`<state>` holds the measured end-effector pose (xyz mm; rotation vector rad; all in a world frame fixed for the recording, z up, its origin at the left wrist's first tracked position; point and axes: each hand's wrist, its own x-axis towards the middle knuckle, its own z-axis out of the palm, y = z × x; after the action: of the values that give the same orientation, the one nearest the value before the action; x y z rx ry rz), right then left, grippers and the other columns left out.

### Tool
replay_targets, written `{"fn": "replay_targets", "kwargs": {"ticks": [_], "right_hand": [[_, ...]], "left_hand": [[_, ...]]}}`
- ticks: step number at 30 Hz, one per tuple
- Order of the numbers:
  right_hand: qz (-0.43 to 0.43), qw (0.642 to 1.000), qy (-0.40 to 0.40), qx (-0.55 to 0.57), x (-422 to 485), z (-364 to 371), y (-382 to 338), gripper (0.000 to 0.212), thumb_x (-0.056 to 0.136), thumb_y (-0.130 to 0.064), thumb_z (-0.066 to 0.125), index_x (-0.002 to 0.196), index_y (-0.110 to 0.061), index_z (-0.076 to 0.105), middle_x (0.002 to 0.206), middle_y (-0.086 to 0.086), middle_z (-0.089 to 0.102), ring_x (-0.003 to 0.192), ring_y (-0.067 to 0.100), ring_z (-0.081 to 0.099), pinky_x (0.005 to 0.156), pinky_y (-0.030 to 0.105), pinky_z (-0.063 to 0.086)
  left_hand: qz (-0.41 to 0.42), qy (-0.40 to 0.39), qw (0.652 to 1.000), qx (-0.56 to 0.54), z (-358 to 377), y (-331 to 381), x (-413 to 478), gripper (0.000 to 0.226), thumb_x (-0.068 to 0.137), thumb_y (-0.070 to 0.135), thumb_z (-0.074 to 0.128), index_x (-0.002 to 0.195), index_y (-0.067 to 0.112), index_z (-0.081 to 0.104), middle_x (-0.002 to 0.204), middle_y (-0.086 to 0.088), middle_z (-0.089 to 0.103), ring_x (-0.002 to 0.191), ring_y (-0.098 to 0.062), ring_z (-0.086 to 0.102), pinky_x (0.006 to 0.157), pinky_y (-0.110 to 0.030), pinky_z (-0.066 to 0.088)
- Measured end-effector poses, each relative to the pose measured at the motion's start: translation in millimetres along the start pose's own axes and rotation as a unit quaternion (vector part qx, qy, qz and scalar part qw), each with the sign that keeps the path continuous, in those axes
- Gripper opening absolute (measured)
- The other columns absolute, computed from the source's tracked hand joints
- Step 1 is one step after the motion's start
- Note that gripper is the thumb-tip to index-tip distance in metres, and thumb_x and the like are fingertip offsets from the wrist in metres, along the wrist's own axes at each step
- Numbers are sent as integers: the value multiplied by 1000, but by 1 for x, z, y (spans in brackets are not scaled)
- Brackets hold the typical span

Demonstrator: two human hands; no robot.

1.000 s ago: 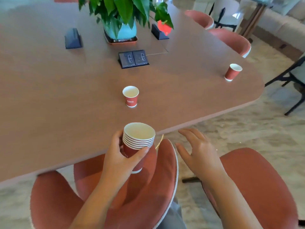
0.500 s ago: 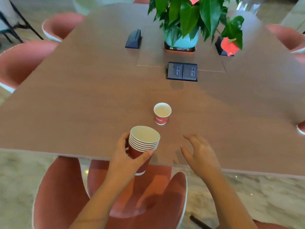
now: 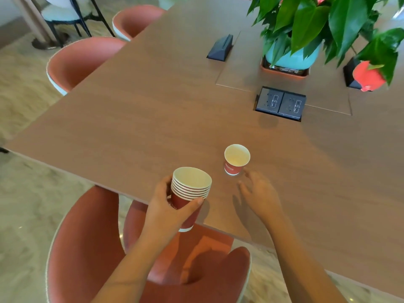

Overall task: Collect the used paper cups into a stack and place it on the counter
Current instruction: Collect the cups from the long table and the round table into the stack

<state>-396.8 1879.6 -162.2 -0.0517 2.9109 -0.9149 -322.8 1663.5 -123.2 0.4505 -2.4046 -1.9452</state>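
My left hand (image 3: pixel 166 207) grips a stack of several red paper cups (image 3: pixel 189 194) with white rims, held upright over the near edge of the brown wooden table (image 3: pixel 153 119). A single red paper cup (image 3: pixel 236 159) stands upright on the table just beyond and to the right of the stack. My right hand (image 3: pixel 259 193) hovers over the table with relaxed, spread fingers, its fingertips close to the base of that single cup, apart from it.
A potted plant in a teal pot (image 3: pixel 293 53) stands at the far right behind a black power socket panel (image 3: pixel 281 103). Two dark wedge-shaped holders (image 3: pixel 220 48) flank the plant. Red chairs sit below me (image 3: pixel 98 248) and along the left side (image 3: pixel 80 60).
The view has swung left and closer to the table. My right hand has moved forward towards the single cup. The left hand keeps hold of the stack.
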Motion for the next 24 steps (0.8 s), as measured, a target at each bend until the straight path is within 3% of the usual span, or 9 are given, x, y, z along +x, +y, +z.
{"fn": "replay_targets", "kwargs": {"ticks": [8,12,19,24], "right_hand": [[4,1000,-7,-2,25,12,9,43,87,-16,51,130,-12,44,124,8,55,112,27,49,85,39,43],[13,1000,-3,-10,30,15,12,42,89,-17,50,130,-12,44,126,8,55,115,27,48,85,39,42],[35,999,1,-29,36,17,16,34,87,-15,52,121,-8,52,120,12,57,109,31,51,81,39,44],[42,998,17,-32,28,17,20,28,85,-13,54,113,-9,58,114,11,61,103,31,54,73,38,43]], "left_hand": [[-9,11,999,38,1,-5,2,67,44,61,73,104,51,44,103,31,56,96,16,53,70,-8,47],[-9,9,999,48,0,-4,4,76,44,63,72,113,45,43,106,29,56,99,13,53,74,-13,48],[-9,7,998,56,-2,-4,3,79,53,50,79,122,34,45,111,21,57,104,-3,56,84,-25,50],[-5,9,998,59,-4,-5,-4,75,58,44,82,123,35,45,111,20,58,104,-3,57,84,-27,51]]}}
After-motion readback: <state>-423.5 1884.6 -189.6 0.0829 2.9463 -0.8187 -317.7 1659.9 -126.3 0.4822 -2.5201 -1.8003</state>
